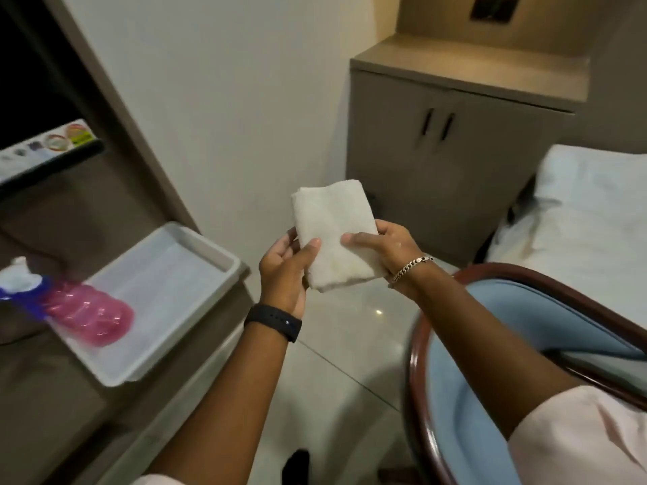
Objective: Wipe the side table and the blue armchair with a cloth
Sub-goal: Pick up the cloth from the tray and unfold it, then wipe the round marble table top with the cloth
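**Two hands, one folded cloth, nothing wiped so far**

Quick count: two hands, one cloth, one tray, one bottle, one armchair, one cabinet.

The cloth (334, 236) is a single off-white towel, folded into a thick rectangle with a soft nubby terry look. Both hands pinch it from below. The left hand (285, 274) grips its lower left edge, thumb on top, with a black band (273, 322) on that wrist. The right hand (383, 250) clamps the lower right edge, thumb laid flat across the front, a metal chain bracelet (411, 266) on the wrist.

Left of the left hand and lower sits a pale grey plastic tray (210, 248), rectangular with a raised rim, on a brown table surface (42, 397). One pink see-through ribbed bottle (87, 318) lies on its side in the tray, blue part at the neck.

Below the right hand is the blue armchair (451, 397), smooth light blue padding with a glossy dark red-brown curved wooden frame. Beyond the right hand stands one grey-brown cabinet (455, 162) with two slim dark handles.
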